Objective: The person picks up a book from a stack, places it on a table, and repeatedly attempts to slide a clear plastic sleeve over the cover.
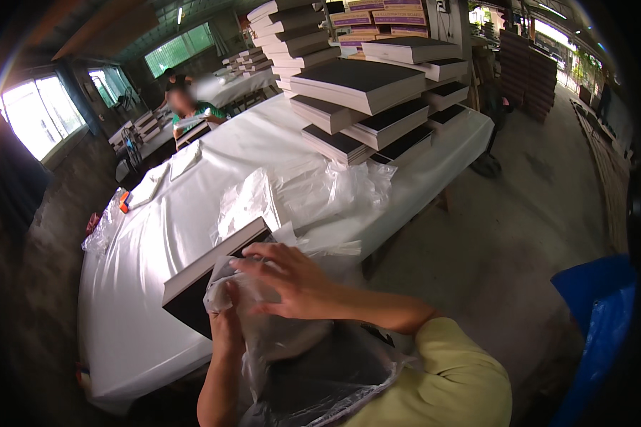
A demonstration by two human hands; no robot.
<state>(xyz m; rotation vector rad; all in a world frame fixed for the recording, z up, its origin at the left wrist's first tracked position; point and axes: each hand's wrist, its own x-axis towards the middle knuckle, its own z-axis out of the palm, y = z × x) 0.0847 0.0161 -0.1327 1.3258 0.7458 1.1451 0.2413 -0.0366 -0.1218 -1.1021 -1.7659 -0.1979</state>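
Note:
A clear plastic bag (263,338) hangs in front of me, its upper end bunched around my hands. My left hand (226,309) is closed on that end, its fingers partly covered by the film. Over the bag reaches my right hand (292,281), fingers spread and slightly bent, the tips touching or very near the plastic. Behind both hands, a thick black book (189,302) with pale page edges lies tilted at the near side of the table. The hands and bag hide much of its cover.
More clear bags (320,196) lie on the white-covered table (142,285). Stacks of thick black books (363,82) stand at its far right. A person (185,117) in green sits across, handling a book. A blue sheet (598,320) is at my right.

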